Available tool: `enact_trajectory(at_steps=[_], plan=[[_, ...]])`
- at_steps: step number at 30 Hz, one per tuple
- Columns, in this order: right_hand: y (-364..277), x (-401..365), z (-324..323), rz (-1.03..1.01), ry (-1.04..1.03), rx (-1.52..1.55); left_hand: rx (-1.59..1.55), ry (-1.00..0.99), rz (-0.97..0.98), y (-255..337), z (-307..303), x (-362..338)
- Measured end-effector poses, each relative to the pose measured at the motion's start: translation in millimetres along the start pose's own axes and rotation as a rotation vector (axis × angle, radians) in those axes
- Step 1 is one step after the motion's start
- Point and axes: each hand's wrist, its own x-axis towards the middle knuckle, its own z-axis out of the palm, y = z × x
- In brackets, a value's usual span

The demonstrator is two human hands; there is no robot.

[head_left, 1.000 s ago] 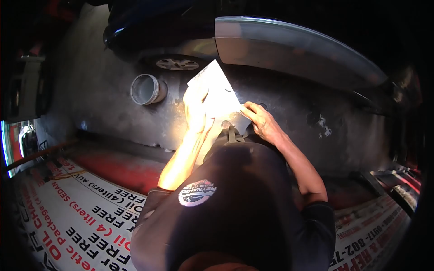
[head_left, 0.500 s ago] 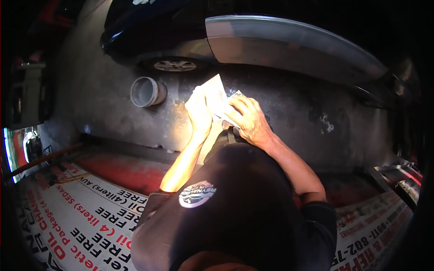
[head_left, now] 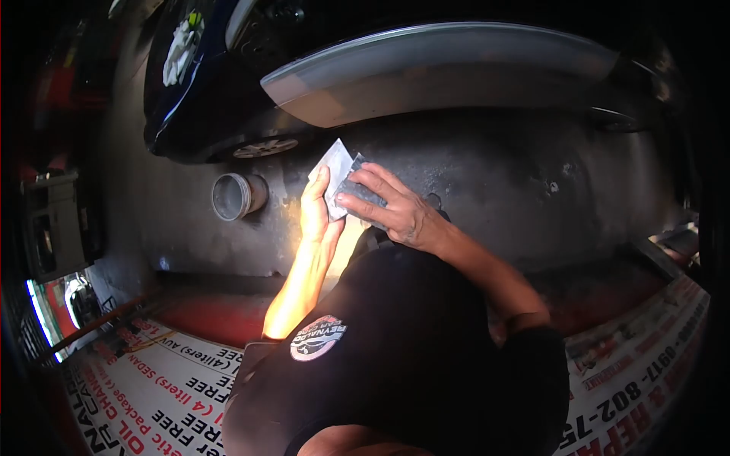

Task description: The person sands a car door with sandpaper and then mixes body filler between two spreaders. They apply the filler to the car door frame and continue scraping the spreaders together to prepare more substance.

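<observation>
A sheet of sandpaper with a pale side up point(head_left: 334, 173) stands in my left hand point(head_left: 313, 209), the thumb pressed on its left edge. Right against it is a dark grey sandpaper piece point(head_left: 368, 192), lying under the spread fingers of my right hand point(head_left: 399, 205). Both hands are closed on the paper in front of my body, above the floor. Whether the two pieces are one folded sheet I cannot tell.
Ahead stands a dark car with a dull grey body panel point(head_left: 449, 72) and a wheel point(head_left: 265, 148). A white cloth point(head_left: 181, 52) lies on the car. On the floor to the left sits a bucket point(head_left: 230, 197). Printed banners point(head_left: 163, 365) hang behind me.
My right hand's fingers have spread over the paper, showing more of its dark side. The view has shifted, bringing the white cloth fully into sight.
</observation>
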Motion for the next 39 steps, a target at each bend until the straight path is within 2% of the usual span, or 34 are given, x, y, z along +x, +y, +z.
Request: enact_trajectory(at_steps=[2, 5, 6, 8, 9, 11, 12, 13, 14, 15, 17, 23, 25, 26, 27, 29, 31, 32, 33, 35, 39], plan=[[18.9, -16.6, -14.6, 0.057, -0.006, 0.0, 0.069, 0.049, 0.063, -12.2, 27.2, -5.1], [37.7, -42.6, -43.2, 0.141, -0.033, -0.02, 0.132, -0.029, 0.11, -24.6, 49.3, -3.1], [47.8, -56.8, -46.2, 0.209, -0.113, -0.038, 0.071, -0.013, 0.101, -26.2, 57.7, -3.9], [60.7, -83.7, -46.0, 0.288, -0.242, -0.066, 0.14, -0.103, 0.266, -19.7, 80.7, -8.9], [66.3, -91.6, -47.0, 0.29, -0.234, -0.066, 0.18, -0.184, 0.335, -12.9, 96.5, -13.3], [73.9, -89.8, -61.6, 0.503, 0.015, 0.046, 0.269, -0.173, 0.39, -16.9, 111.8, -14.0], [77.5, -90.2, -68.0, 0.508, 0.021, 0.057, 0.401, -0.14, 0.434, -26.8, 110.7, -9.7], [78.1, -75.1, -86.7, 0.411, 0.137, -0.036, 0.536, -0.115, 0.481, -36.9, 106.3, -2.0], [78.2, -62.1, -101.3, 0.308, 0.255, -0.133, 0.697, -0.2, 0.456, -39.4, 73.6, 12.5], [73.6, -56.9, -107.0, 0.303, 0.27, -0.129, 0.831, -0.182, 0.523, -52.8, 97.0, 0.3], [57.1, -54.2, -110.7, 0.147, 0.157, -0.22, 0.866, -0.146, 0.666, -72.8, 117.5, -4.1], [48.0, -95.5, -89.6, 0.227, 0.137, -0.152, 0.824, -0.081, 0.665, -70.6, 137.4, 1.3], [55.5, -113.4, -84.4, 0.319, 0.084, -0.111, 0.664, -0.072, 0.813, -66.0, 146.5, 10.2], [54.5, -117.6, -86.7, 0.374, 0.106, 0.003, 0.626, -0.077, 0.852, -60.9, 157.2, 7.1], [52.3, -118.4, -94.4, 0.334, 0.093, -0.007, 0.601, -0.066, 0.888, -58.5, 160.4, 3.9], [46.1, -96.7, -125.9, 0.315, 0.265, 0.084, 0.763, -0.043, 0.792, -49.7, 167.5, -2.1], [40.1, -77.0, -150.4, 0.154, 0.292, 0.017, 0.716, -0.072, 0.586, -61.7, 146.9, 16.5], [32.4, -65.5, -158.3, 0.061, 0.266, -0.003, 0.442, -0.103, 0.457, -79.7, 153.8, 17.6], [22.8, -55.9, -164.1, -0.012, 0.211, -0.01, 0.283, -0.19, 0.164, -82.3, 149.7, 12.9], [30.4, -57.0, -151.3, -0.008, 0.153, -0.132, 0.099, -0.268, 0.099, -87.9, 161.9, -2.8], [46.3, -61.5, -150.5, 0.069, 0.098, -0.148, 0.078, -0.218, 0.118, -78.0, 163.4, -15.2]])
